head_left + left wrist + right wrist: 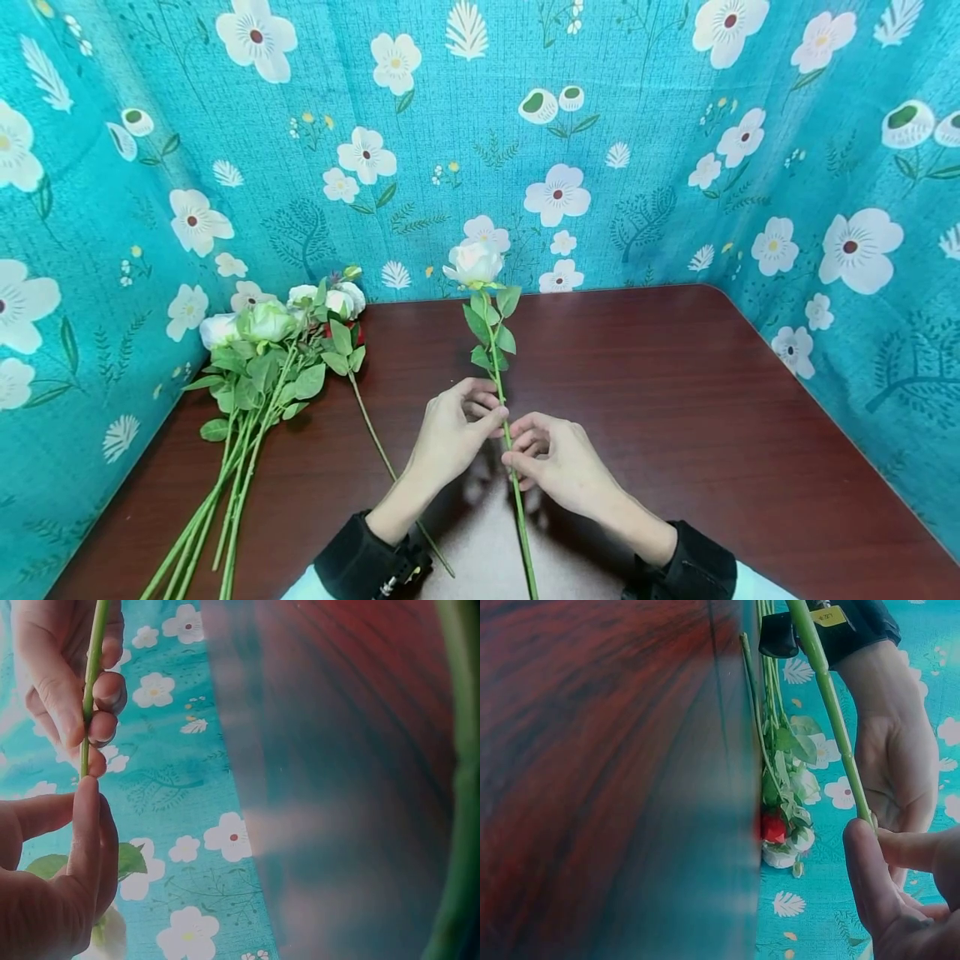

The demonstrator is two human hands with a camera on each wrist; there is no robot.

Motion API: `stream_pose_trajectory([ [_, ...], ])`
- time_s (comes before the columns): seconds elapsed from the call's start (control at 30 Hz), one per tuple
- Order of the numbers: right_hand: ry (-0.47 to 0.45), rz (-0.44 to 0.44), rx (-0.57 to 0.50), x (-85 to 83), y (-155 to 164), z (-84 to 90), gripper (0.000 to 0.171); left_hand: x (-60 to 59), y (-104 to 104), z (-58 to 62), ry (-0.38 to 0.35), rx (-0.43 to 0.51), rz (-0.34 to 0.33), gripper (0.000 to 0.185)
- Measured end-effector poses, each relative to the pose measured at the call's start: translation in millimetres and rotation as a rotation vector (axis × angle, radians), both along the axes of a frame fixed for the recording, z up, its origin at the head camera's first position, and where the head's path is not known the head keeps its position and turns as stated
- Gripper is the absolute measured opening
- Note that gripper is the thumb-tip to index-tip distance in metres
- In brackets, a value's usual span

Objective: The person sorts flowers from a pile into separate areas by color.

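Here the teal flowered cloth point(637, 167) stands as a wall on three sides of the dark red worktop point(675, 400), meeting its far edge and both side edges. Taking the white rose point(474, 263) as the landmark: it is held near the middle of the worktop, its bloom toward the far edge and its green stem point(517, 500) running back to the near edge between the two arms. To the right of the rose the worktop lies bare all the way to the right-hand cloth, the widest open stretch. To its left, close to the left edge, lies a bunch of flowers point(277, 350) with pale blooms and a spot of red, the stems fanning toward the near left corner; one thinner stem point(375, 442) strays from the bunch toward the rose, passing under the left forearm.

The left hand point(450, 437) pinches the rose's stem just below the lowest leaves, thumb and forefinger closed on it. The right hand point(558, 462) grasps the same stem just beneath, fingertips clenched round it, the two hands almost touching. Both dark sleeves point(682, 567) sit at the near edge.
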State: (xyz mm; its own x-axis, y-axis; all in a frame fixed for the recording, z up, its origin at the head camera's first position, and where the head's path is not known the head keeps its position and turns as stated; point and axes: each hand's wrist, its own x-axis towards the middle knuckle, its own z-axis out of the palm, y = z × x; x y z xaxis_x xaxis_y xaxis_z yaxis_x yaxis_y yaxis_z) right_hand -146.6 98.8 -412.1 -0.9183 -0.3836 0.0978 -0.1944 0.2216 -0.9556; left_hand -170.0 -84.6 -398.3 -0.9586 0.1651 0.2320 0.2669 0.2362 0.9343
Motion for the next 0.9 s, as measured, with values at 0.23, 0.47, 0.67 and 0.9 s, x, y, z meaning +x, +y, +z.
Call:
stream_pose_trajectory([
  [0.23,-0.001,-0.021,0.012,-5.5,5.8,-1.2,0.023,0.3,-6.2,-2.4,0.041,-0.135,0.007,0.030],
  [0.47,-0.032,-0.063,0.036,-12.5,19.9,1.5,0.023,0.0,-18.2,-8.5,0.071,-0.300,-0.002,0.025],
  [0.67,-0.043,-0.098,0.090,-18.4,39.2,-0.3,0.022,0.8,-32.6,-9.5,0.036,-0.433,-0.041,0.024],
  [0.9,-0.055,-0.146,0.190,-23.3,64.6,1.1,0.020,1.9,-45.9,-6.7,-0.013,-0.576,-0.032,0.023],
])
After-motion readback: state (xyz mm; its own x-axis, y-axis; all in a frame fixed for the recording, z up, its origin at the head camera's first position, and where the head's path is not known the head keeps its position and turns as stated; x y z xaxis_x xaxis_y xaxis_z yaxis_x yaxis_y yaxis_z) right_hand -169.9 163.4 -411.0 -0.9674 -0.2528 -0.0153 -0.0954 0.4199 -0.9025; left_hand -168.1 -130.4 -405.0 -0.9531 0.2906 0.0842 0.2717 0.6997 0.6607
